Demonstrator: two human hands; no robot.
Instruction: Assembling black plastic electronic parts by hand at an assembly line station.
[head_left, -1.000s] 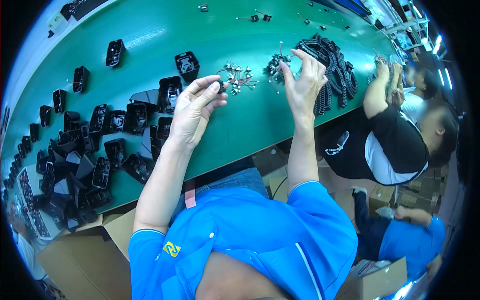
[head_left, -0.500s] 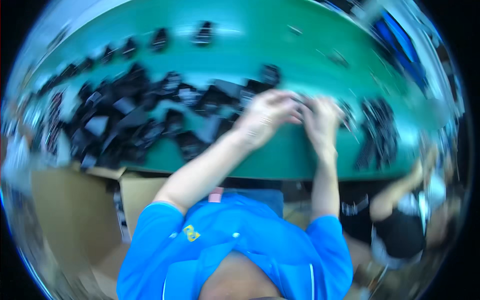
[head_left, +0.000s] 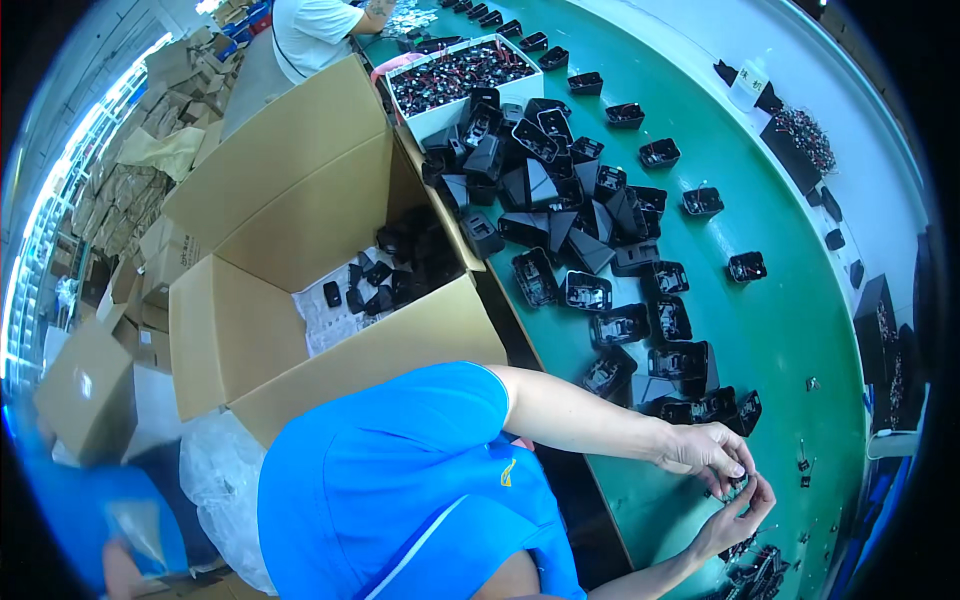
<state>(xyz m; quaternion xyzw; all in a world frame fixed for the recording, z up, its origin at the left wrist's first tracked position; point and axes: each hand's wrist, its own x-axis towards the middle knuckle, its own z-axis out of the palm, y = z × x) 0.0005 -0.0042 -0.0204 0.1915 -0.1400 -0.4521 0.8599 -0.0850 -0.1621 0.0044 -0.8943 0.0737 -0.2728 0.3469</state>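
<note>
My left hand (head_left: 706, 452) and my right hand (head_left: 736, 516) meet over the green bench (head_left: 640, 510). Between their fingertips is a small dark part (head_left: 738, 484) with a bit of metal or wire; the fingers cover most of it, so its kind cannot be made out. Both hands are closed in a pinch. Just beyond my left hand lie several black open plastic housings (head_left: 680, 362). Close to my right hand is a bunch of black wired pieces (head_left: 760, 578).
An open cardboard box (head_left: 300, 200) with black pieces inside stands left of the bench. A white tray (head_left: 436, 122) of small wired parts sits farther back. Spaced single housings (head_left: 703, 201) form a row. Another person (head_left: 312, 35) is at the far end.
My view has swung to the left, bringing the cardboard box and the white tray into sight. My hands remain together, fingertips on the small part.
</note>
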